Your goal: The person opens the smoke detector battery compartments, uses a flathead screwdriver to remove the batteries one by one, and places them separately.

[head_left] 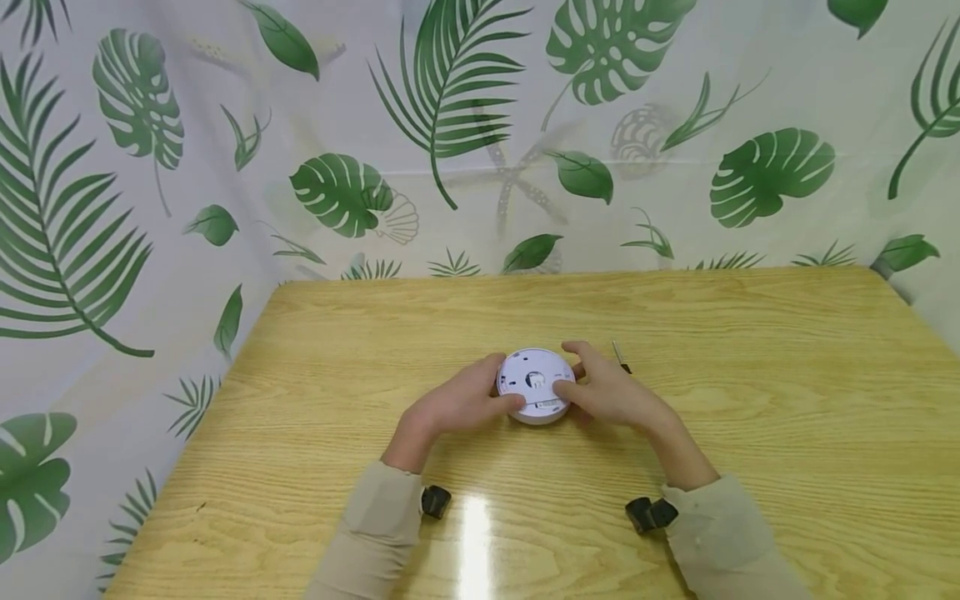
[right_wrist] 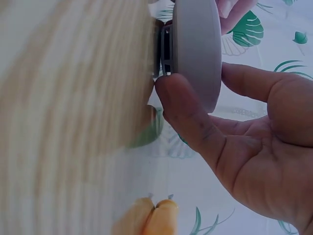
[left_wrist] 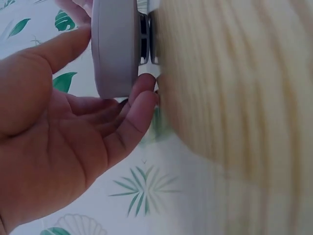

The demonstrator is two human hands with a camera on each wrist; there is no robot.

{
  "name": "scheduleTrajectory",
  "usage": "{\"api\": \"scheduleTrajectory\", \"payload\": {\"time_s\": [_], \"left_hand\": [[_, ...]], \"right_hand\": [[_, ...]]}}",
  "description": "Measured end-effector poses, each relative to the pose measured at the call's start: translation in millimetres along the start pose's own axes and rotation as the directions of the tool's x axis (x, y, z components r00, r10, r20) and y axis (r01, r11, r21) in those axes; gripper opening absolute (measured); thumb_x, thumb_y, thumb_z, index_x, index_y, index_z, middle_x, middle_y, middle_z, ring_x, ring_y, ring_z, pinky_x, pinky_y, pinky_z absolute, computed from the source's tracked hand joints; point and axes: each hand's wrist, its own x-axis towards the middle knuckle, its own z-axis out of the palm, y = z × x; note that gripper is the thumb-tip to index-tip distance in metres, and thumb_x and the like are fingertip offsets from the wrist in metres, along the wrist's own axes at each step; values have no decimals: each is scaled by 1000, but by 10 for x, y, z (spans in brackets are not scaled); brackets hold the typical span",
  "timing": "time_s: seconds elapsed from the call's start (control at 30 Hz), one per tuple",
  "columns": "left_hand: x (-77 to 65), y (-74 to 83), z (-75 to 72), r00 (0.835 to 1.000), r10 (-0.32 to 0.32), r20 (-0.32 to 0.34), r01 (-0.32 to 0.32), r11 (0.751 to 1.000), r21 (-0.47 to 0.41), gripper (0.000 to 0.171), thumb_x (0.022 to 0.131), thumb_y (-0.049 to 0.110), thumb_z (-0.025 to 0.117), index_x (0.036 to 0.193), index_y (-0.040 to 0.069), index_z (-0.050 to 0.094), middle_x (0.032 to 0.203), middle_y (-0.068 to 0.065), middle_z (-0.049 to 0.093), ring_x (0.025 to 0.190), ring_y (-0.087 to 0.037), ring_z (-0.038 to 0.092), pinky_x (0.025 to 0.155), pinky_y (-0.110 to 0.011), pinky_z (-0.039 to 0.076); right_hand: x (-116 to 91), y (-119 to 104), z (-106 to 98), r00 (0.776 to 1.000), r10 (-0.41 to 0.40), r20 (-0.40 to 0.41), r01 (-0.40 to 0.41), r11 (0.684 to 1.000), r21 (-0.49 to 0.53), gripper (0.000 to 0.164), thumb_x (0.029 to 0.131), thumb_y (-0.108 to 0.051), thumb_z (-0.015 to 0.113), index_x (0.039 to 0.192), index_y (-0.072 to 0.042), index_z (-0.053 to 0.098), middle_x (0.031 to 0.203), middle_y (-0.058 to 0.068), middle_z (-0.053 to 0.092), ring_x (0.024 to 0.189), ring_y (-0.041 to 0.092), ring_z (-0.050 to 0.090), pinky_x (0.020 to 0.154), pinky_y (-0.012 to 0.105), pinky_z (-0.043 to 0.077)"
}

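A round white smoke detector is held between both hands close over the wooden table, its flat back with slots and a central hole facing up. My left hand grips its left side, thumb on the back and fingers curled under the rim in the left wrist view. On the opposite side my right hand holds it, thumb on the back and forefinger raised off the rim. From the side, the detector's smooth wall shows with a dark vented part beneath, just above the tabletop.
Behind my right hand lies a small tool with a thin metal shaft, partly hidden; its orange handle shows in the right wrist view. The wooden table meets a leaf-printed curtain at the back and left.
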Motion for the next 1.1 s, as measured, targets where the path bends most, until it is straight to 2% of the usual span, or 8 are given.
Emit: {"api": "scheduleTrajectory", "payload": {"time_s": [0.07,0.17,0.3,0.6,0.73,0.97,1.1], "left_hand": [[16,-5,16,1000,-7,-18,7,1000,-30,57,98,23,63,144,-3,40,128,-12,59,109,-16,57,97,-33,47],[36,-21,45,999,-33,-34,28,990,-141,57,98,21,64,144,-2,40,124,-12,60,100,-17,60,87,-33,51],[46,-47,79,996,-77,-43,62,959,-277,55,99,17,63,145,1,38,117,-12,61,88,-17,60,72,-30,53],[72,-110,101,995,-89,-41,60,886,-460,61,93,7,69,147,1,41,120,-18,60,91,-17,58,70,-27,53],[72,-125,96,997,-69,-46,40,887,-461,62,92,6,70,146,1,42,123,-17,58,96,-19,56,72,-27,52],[102,-102,132,997,-43,-67,13,919,-395,74,88,11,75,149,-2,35,132,-16,56,109,-21,54,98,-33,43],[108,-84,143,996,-55,-68,24,919,-393,73,89,12,75,148,-2,35,132,-16,55,108,-21,53,98,-34,43]], "right_hand": [[8,19,3,1000,6,17,-7,999,49,66,101,-17,57,152,7,22,124,29,54,95,27,63,77,35,54],[25,64,12,999,19,50,-26,988,151,63,101,-13,56,152,7,23,125,30,49,89,26,66,74,36,58],[54,123,32,996,28,82,-49,964,260,60,101,-8,55,151,7,25,125,30,45,83,25,67,72,36,59],[100,166,85,996,54,68,-74,933,352,60,102,-12,57,152,5,29,119,27,54,83,21,65,72,33,59],[111,170,115,998,54,40,-65,928,367,59,101,-11,57,151,6,32,116,26,57,81,19,66,70,31,59],[121,174,155,998,57,-17,-45,913,406,50,104,-10,50,148,10,36,103,23,64,66,14,66,62,28,58],[123,175,161,996,80,-27,-61,902,428,50,104,-11,51,148,9,37,100,19,66,64,12,65,61,28,58]]}}
